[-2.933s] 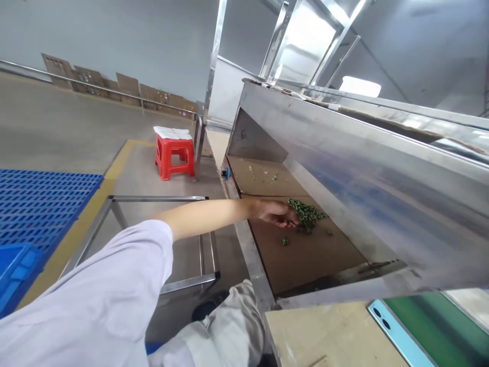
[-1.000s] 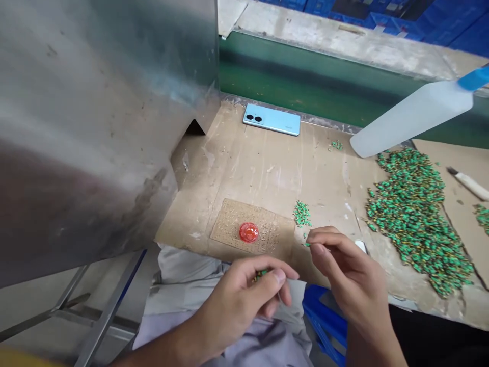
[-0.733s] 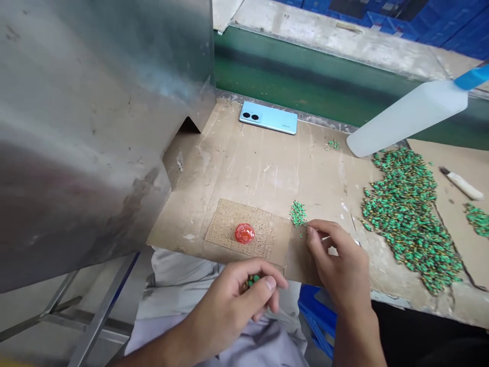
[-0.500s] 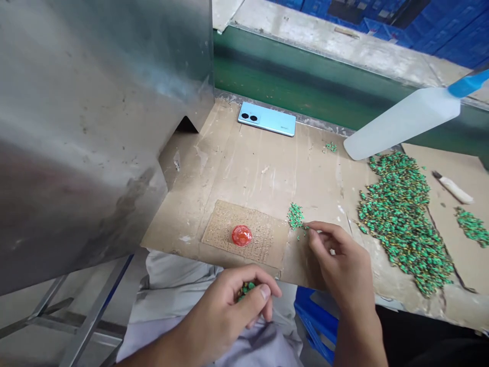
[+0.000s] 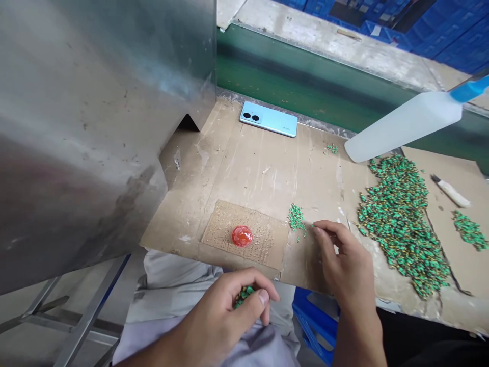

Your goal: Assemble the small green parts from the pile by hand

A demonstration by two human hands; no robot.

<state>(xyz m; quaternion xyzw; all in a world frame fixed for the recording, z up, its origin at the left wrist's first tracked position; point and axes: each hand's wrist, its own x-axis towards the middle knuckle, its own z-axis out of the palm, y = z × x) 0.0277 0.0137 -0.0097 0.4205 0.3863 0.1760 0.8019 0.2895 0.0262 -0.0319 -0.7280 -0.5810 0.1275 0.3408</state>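
My left hand [image 5: 233,316] is curled over my lap below the table edge, its fingers wrapped round a handful of small green pieces [image 5: 243,296]. On the right, my right hand [image 5: 348,267] hovers low over the table, thumb and forefinger pinched on one small green piece [image 5: 313,226]. Just left of those fingertips lies a little heap of green pieces [image 5: 295,217]. A cardboard pad [image 5: 219,227] covered in tiny dots or holes lies further left. On it sits a round red blob or shallow cap with a glossy surface [image 5: 242,236].
A large pile of green and yellow-brown pieces [image 5: 401,219] spreads on the right. Beyond it are a white-handled brush-like tool [image 5: 453,192] and another small heap [image 5: 470,232]. A white bottle [image 5: 405,125] leans behind. A light-blue phone [image 5: 269,120] lies at the back; a metal housing [image 5: 95,127] stands left.
My right hand has drawn a little to the right, away from the small heap, with a green piece at its fingertips. My left hand stays almost where it was, still curled.
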